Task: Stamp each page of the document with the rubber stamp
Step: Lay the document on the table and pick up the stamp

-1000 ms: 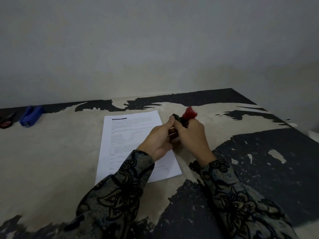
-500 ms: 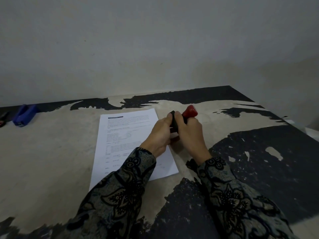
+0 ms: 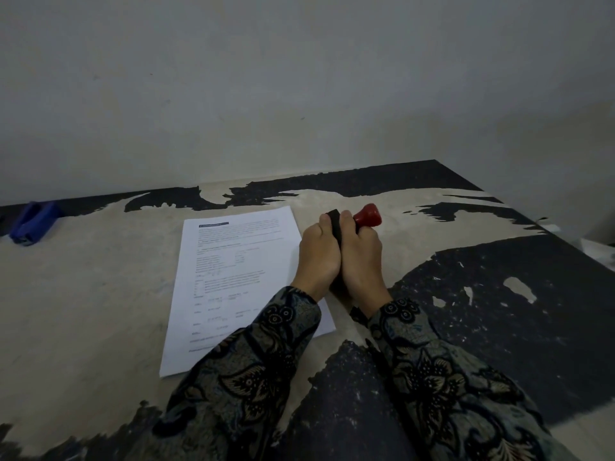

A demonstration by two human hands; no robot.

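No stamp mark shows on the top page [image 3: 233, 281], as both hands [image 3: 317, 257] [image 3: 361, 261] grip the stamp [image 3: 366, 216] and, seemingly, its black pad [image 3: 334, 224] near the worktop's [image 3: 83, 311] far edge.

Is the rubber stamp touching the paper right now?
No, both hands hold the rubber stamp above the table, to the right of the paper.

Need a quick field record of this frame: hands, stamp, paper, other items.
left hand: grips flat black pad
right hand: grips red-handled rubber stamp, pressed to the pad
white printed document page: flat on worn black-and-beige table, no stamp mark visible
blue stapler: far left, untouched
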